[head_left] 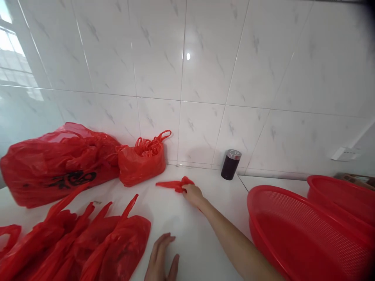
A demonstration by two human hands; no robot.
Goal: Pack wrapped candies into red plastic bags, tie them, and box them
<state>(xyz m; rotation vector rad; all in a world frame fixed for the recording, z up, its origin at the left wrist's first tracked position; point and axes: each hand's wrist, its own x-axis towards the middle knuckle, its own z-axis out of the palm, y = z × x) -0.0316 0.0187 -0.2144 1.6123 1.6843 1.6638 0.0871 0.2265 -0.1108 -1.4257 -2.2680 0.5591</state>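
My right hand (pixel 192 194) reaches forward across the white counter (pixel 187 230) and is closed on a small crumpled red plastic bag (pixel 175 184) lying near the tiled wall. My left hand (pixel 161 259) rests flat at the near edge with its fingers stretched out, holding nothing, just right of a row of flattened red plastic bags (pixel 88 246). A small tied red bag (pixel 142 160) and a large stuffed red bag with black lettering (pixel 55 164) sit at the back left.
A dark cylindrical jar with a metal lid (pixel 231 164) stands against the wall. Two red plastic basins fill the right side, a mesh one (pixel 304 230) in front and another (pixel 342 197) behind. A white wall socket (pixel 344 153) is at far right.
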